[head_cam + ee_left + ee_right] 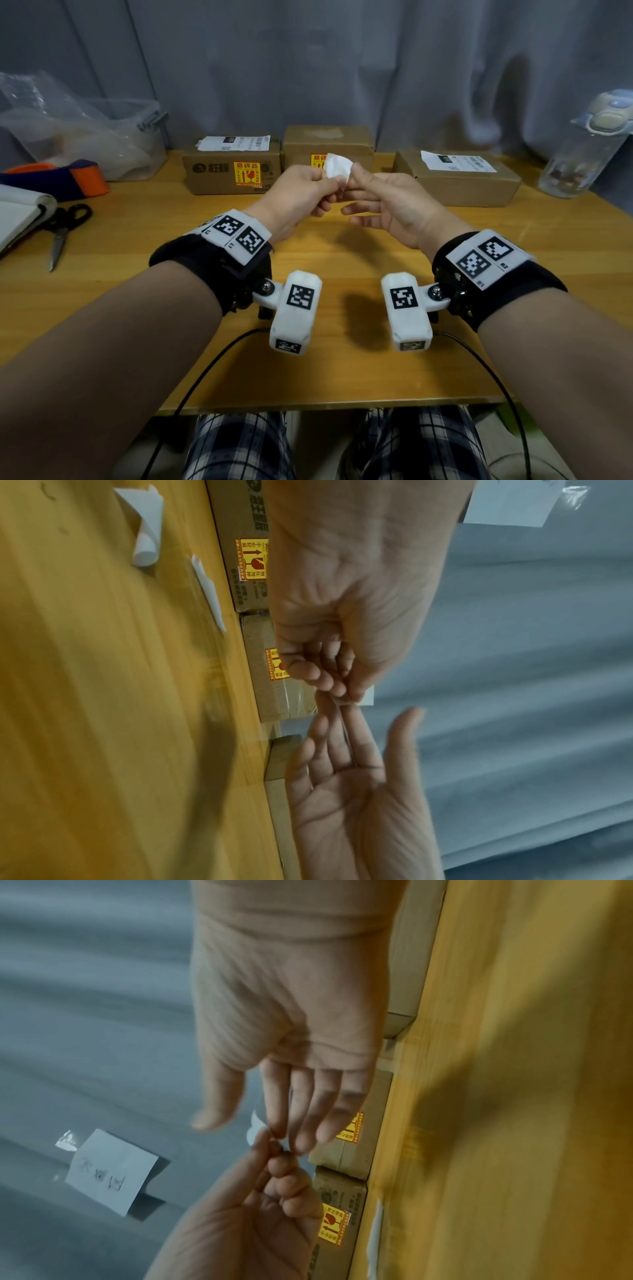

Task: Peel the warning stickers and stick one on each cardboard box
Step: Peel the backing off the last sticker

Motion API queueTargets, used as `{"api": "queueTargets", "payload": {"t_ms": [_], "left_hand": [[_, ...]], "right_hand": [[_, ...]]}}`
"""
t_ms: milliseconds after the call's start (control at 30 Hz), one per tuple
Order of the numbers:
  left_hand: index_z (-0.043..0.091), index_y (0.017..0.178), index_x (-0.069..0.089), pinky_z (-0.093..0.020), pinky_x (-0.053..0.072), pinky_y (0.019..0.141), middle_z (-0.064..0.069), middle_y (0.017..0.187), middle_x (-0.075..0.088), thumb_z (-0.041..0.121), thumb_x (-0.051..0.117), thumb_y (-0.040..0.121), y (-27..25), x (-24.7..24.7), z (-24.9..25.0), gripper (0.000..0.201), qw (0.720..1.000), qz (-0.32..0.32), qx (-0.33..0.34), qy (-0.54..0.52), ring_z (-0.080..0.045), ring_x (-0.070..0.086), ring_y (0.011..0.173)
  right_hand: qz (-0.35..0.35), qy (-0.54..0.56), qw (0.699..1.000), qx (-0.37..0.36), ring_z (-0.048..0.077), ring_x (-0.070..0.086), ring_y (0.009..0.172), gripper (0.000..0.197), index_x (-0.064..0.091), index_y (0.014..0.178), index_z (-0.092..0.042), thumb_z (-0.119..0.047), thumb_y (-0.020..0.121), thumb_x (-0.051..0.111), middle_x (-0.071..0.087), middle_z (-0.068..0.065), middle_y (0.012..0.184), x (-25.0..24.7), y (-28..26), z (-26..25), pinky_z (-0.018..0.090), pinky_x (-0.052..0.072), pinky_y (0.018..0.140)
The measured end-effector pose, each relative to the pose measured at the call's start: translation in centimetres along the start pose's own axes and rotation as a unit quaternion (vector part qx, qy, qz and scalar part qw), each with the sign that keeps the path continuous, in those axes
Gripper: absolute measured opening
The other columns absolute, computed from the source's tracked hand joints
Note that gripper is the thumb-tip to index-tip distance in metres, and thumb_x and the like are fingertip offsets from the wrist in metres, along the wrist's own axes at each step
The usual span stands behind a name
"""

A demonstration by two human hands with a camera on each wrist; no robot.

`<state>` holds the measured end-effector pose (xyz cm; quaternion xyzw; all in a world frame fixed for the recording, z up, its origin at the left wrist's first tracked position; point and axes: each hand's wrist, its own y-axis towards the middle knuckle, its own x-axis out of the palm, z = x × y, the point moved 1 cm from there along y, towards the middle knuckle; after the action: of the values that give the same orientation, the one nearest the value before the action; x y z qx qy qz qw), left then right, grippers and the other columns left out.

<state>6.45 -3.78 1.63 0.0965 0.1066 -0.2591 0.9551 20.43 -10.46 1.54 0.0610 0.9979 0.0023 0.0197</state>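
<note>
Three cardboard boxes stand in a row at the back of the wooden table (205,342). The left box (212,178) carries a yellow-red warning sticker (247,174) on its front. The middle box (329,140) has one too (317,161), partly hidden by my hands. I see no warning sticker on the right box (459,181). My left hand (301,192) pinches a white sticker sheet (337,166), held up over the table in front of the middle box. My right hand (387,202) has straight fingers whose tips touch the sheet (255,1129), with the thumb (212,1118) apart.
Curled white backing papers (147,526) lie on the table before the boxes. Scissors (63,233), a notebook (17,212), an orange-blue roll (68,178) and a plastic tub (102,137) sit at the left. A water bottle (582,147) stands at the right.
</note>
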Motion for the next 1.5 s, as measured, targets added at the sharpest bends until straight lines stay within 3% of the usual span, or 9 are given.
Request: {"api": "queueTargets", "payload": {"t_ms": [100,233,433,933,1067,1167,1233,1333,1500], "left_hand": [[0.009,0.072,0.06,-0.014,0.041,0.045,0.002,0.056,0.054,0.017,0.059,0.089,0.0,-0.1,-0.2,0.019,0.999,-0.026,-0.034,0.003,-0.005,0.049,0.049],[0.012,0.072,0.058,-0.013,0.04,0.045,0.005,0.055,0.052,0.02,0.059,0.09,-0.2,-0.2,-0.3,0.02,0.995,-0.062,-0.075,-0.037,-0.003,0.047,0.048],[0.013,0.075,0.058,-0.015,0.039,0.053,0.001,0.065,0.049,0.018,0.054,0.093,-0.4,-0.3,-0.8,0.02,0.985,-0.097,-0.102,-0.102,-0.005,0.045,0.055],[0.011,0.071,0.055,-0.015,0.033,0.047,0.004,0.057,0.048,0.012,0.051,0.093,-0.8,-1.2,-0.4,0.022,0.974,-0.175,-0.117,-0.08,-0.005,0.042,0.051],[0.013,0.066,0.05,-0.017,0.03,0.046,0.002,0.054,0.044,0.009,0.051,0.091,-0.9,-1.5,-0.5,0.026,0.977,-0.156,-0.122,-0.083,-0.007,0.039,0.049],[0.012,0.073,0.05,-0.02,0.032,0.049,0.0,0.057,0.045,0.009,0.049,0.09,-0.9,-1.3,-0.7,0.016,0.981,-0.095,-0.133,-0.101,-0.012,0.04,0.052],[0.007,0.087,0.053,-0.022,0.039,0.054,-0.005,0.069,0.049,0.009,0.048,0.088,-0.9,-0.9,-0.6,0.006,0.982,-0.042,-0.135,-0.124,-0.014,0.047,0.057],[0.004,0.093,0.055,-0.022,0.046,0.054,-0.009,0.078,0.052,0.006,0.047,0.088,-0.7,-0.4,-0.4,0.009,0.979,0.007,-0.133,-0.152,-0.014,0.054,0.056],[0.009,0.085,0.047,-0.017,0.047,0.048,-0.008,0.067,0.056,0.002,0.055,0.089,-0.6,-0.5,0.2,0.011,0.982,0.026,-0.097,-0.161,-0.008,0.055,0.047]], "right_hand": [[0.028,-0.058,0.997,-0.032,0.011,0.057,0.066,0.02,0.068,0.087,-0.004,-0.024,0.084,0.068,0.066,0.005,0.08,0.0,-0.1,0.2,0.023,0.051,0.059],[0.022,-0.048,0.998,-0.021,0.008,0.057,0.057,0.014,0.066,0.079,-0.003,-0.015,0.083,0.068,0.065,0.004,0.07,0.0,0.2,0.5,0.02,0.051,0.055],[0.003,-0.031,0.999,-0.01,0.007,0.058,0.054,0.011,0.065,0.076,-0.006,-0.011,0.086,0.064,0.065,0.001,0.063,0.0,0.4,0.8,0.019,0.051,0.052],[-0.068,-0.046,0.996,0.047,0.011,0.05,0.057,0.017,0.062,0.073,-0.011,-0.012,0.09,0.058,0.056,0.0,0.06,-1.2,0.3,0.9,0.02,0.045,0.053],[-0.06,-0.038,0.996,0.051,0.012,0.05,0.058,0.014,0.063,0.076,-0.009,-0.01,0.089,0.057,0.057,-0.001,0.057,-1.8,0.1,0.9,0.021,0.045,0.054],[-0.046,-0.052,0.997,0.042,0.012,0.052,0.058,0.012,0.064,0.076,-0.011,-0.012,0.087,0.062,0.058,0.001,0.061,-1.6,0.2,0.9,0.022,0.046,0.054],[-0.029,-0.041,0.999,0.021,0.014,0.058,0.061,0.006,0.064,0.091,-0.012,-0.011,0.085,0.065,0.062,0.003,0.071,-1.1,0.2,0.7,0.023,0.051,0.055],[-0.024,0.001,0.999,-0.034,0.021,0.067,0.07,0.031,0.056,0.117,-0.016,-0.006,0.088,0.061,0.066,0.008,0.086,-0.5,0.4,0.4,0.03,0.059,0.068],[-0.027,-0.02,0.998,-0.062,0.024,0.067,0.084,0.022,0.069,0.099,-0.009,-0.006,0.093,0.048,0.068,0.009,0.097,-0.2,0.2,-0.2,0.039,0.056,0.085]]}}
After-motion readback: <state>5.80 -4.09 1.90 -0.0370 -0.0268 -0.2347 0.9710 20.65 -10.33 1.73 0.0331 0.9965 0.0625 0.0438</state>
